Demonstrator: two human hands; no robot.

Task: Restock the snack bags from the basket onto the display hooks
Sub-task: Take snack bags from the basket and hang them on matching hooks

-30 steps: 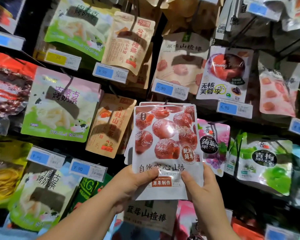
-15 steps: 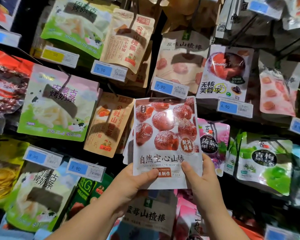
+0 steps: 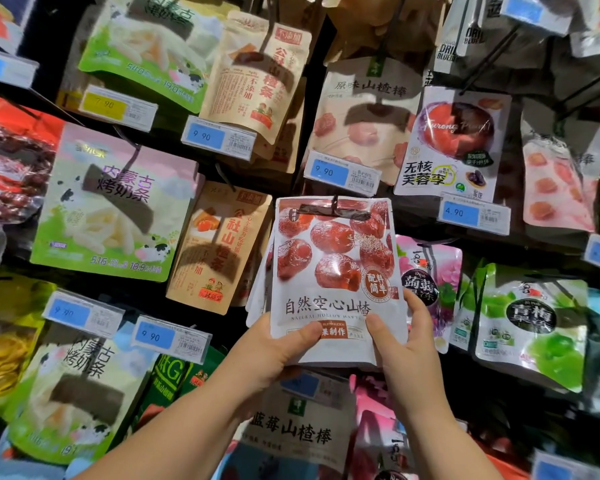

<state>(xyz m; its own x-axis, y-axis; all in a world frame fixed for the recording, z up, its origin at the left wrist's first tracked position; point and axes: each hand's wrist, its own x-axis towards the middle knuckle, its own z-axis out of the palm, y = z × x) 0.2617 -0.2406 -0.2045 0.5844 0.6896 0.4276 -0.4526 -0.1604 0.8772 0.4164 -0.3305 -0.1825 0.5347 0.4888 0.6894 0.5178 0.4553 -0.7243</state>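
A white snack bag [image 3: 333,271] printed with red hawthorn fruits is held up against the display wall. My left hand [image 3: 274,351] grips its lower left corner, thumb across the front. My right hand [image 3: 406,344] grips its lower right edge, thumb on the front. The bag's top edge sits at a dark display hook [image 3: 334,201], just under a blue price tag [image 3: 342,173]. Edges of more bags of the same kind [image 3: 258,292] show behind it on the left. The basket is out of view.
Hanging snack bags crowd every side: a green milk-stick bag [image 3: 113,206] and a brown hawthorn-strip bag [image 3: 219,247] on the left, a pink jelly bag [image 3: 430,271] and a green plum bag [image 3: 530,323] on the right, a blueberry hawthorn bag [image 3: 291,434] below.
Both hands have lifted the hawthorn bag upward, so its top now reaches the hook under the price tag. The grip on its lower corners is unchanged.
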